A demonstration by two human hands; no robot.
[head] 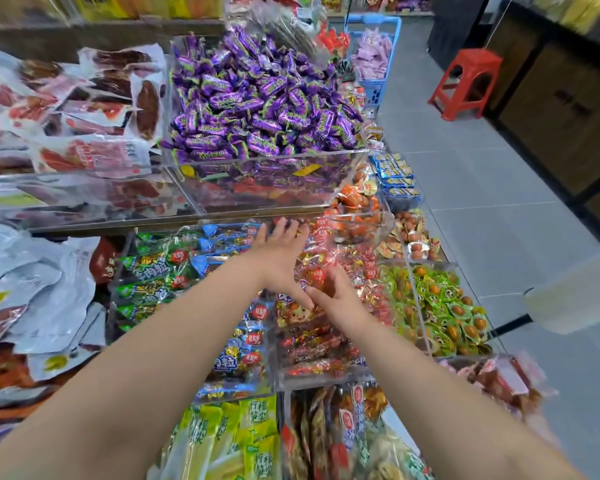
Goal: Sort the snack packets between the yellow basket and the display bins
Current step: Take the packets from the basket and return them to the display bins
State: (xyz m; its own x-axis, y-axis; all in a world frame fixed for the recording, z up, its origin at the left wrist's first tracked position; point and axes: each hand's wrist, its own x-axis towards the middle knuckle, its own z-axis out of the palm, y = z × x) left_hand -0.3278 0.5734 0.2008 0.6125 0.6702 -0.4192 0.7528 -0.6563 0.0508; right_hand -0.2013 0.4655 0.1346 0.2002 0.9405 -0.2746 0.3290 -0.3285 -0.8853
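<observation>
with the left hand and right hand both spread open over the red snack packets in their clear bin, and the yellow basket out of view, a hasty scoop could spill slippery packets among the green packets next door.

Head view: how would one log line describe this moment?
left hand: open, above red packets | right hand: open, touching red packets

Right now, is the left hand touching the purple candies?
Apart. The head view shows the left hand spread over the red packets, with the clear bin wall between it and the purple candies.
</observation>
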